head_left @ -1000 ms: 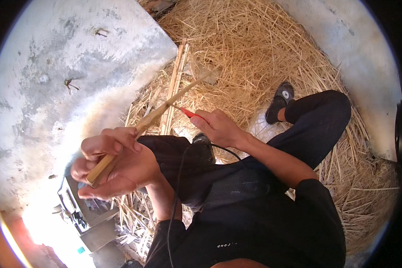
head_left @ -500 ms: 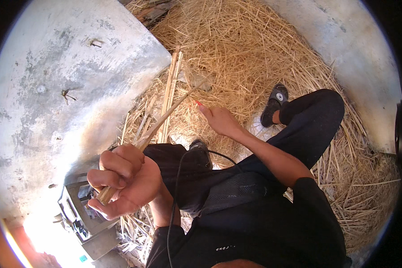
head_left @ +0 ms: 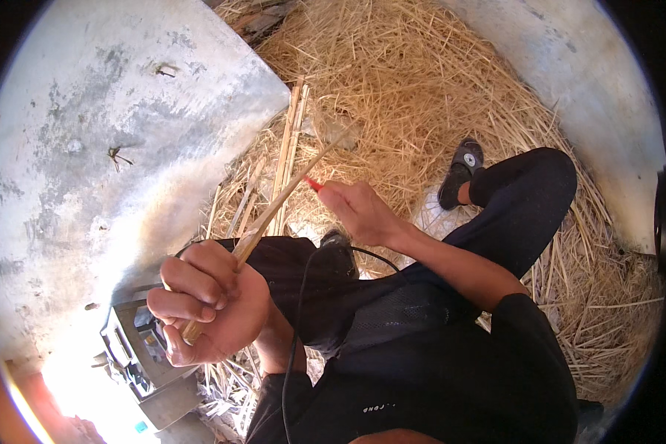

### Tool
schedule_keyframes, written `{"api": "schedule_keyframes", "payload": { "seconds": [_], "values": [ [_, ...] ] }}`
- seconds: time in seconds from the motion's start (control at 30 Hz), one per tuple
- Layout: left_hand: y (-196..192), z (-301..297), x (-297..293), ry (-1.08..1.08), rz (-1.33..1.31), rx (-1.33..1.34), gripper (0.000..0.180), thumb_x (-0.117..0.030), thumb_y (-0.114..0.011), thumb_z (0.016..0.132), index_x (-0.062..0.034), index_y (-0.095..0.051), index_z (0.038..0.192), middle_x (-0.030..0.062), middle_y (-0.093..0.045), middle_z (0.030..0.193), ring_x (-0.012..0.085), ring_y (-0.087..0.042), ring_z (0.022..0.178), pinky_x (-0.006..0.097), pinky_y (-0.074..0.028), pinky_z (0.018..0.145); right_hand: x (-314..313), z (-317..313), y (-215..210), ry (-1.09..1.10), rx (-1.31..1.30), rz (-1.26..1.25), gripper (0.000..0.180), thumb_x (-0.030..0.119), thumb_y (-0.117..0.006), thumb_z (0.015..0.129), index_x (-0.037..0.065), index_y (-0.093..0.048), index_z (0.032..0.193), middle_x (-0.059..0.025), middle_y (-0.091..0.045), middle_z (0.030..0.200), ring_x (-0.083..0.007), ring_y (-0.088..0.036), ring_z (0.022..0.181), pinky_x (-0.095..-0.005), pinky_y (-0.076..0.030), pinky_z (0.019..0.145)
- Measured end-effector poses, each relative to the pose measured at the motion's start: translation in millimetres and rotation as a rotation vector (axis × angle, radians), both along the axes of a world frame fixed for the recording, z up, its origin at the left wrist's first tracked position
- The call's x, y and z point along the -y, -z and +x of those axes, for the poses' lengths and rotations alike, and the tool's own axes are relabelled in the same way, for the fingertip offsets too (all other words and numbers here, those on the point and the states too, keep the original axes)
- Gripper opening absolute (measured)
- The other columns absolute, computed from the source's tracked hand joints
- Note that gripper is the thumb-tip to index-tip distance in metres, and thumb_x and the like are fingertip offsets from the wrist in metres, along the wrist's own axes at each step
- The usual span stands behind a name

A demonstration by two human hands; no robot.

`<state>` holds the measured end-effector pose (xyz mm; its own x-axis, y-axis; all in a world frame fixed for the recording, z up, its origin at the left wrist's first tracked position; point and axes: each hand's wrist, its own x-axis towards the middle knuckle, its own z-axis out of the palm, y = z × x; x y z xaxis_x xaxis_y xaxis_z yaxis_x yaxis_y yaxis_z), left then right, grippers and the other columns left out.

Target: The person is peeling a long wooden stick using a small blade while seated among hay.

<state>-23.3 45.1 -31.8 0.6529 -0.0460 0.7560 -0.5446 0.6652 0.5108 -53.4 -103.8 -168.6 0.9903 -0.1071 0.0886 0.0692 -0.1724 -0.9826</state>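
Note:
My left hand [head_left: 226, 307] is closed around the thick end of a long bamboo strip [head_left: 272, 207]. The strip slants up and away to the right, narrowing toward its far tip over the straw. Farther out, my right hand [head_left: 359, 213] is closed on a slim red tool [head_left: 313, 183], of which only a short red piece shows past the thumb. That red end meets or lies very close to the strip; contact is not certain. The rest of the tool is hidden by my fingers.
Loose straw shavings [head_left: 392, 96] cover the floor. Several long strips [head_left: 288, 148] lie beyond my left hand. A pale wall [head_left: 74, 192] stands at left, another [head_left: 577, 74] at right. A boxy grey device [head_left: 137, 355] sits at lower left. A black cable [head_left: 301, 296] crosses my lap.
My right hand has come nearer and slightly left, bringing the red tool up to the strip. The left hand keeps its hold, its fingers slightly shifted.

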Motion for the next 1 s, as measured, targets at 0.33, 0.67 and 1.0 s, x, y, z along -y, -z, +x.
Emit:
{"api": "schedule_keyframes", "payload": {
  "seconds": [0.33,0.67,1.0],
  "values": [
    [0,-3,4,-0.011,0.076,0.018,0.040,-0.039,-0.038,0.086,-0.0118,-0.032,0.058,0.0016,-0.031,0.049,0.0116,-0.025,0.043,0.028,-0.021,0.044,10,9,18,0.068,-0.082,-0.162,0.049,0.037,-0.037,0.094,-0.003,-0.052,0.070,-0.0162,-0.042,0.049,-0.0262,-0.040,0.044,-0.0407,-0.034,0.048],
    [-1,5,1,-0.055,-0.031,-0.075,0.038,-0.032,-0.037,0.087,-0.0129,-0.024,0.057,0.0000,-0.021,0.047,0.0104,-0.019,0.042,0.027,-0.015,0.041,2,6,8,-0.001,-0.009,-0.323,0.037,0.033,-0.034,0.095,0.010,-0.062,0.105,-0.0188,-0.053,0.057,-0.0358,-0.055,0.053,-0.0456,-0.045,0.053],
    [-1,5,-6,0.058,0.091,0.008,0.036,-0.029,-0.039,0.085,-0.0120,-0.027,0.056,0.0003,-0.023,0.045,0.0086,-0.014,0.036,0.026,-0.015,0.037,2,3,7,0.063,-0.109,-0.290,0.052,0.039,-0.039,0.094,-0.003,-0.058,0.070,-0.0234,-0.046,0.050,-0.0383,-0.047,0.044,-0.0455,-0.037,0.047]
  ]
}}
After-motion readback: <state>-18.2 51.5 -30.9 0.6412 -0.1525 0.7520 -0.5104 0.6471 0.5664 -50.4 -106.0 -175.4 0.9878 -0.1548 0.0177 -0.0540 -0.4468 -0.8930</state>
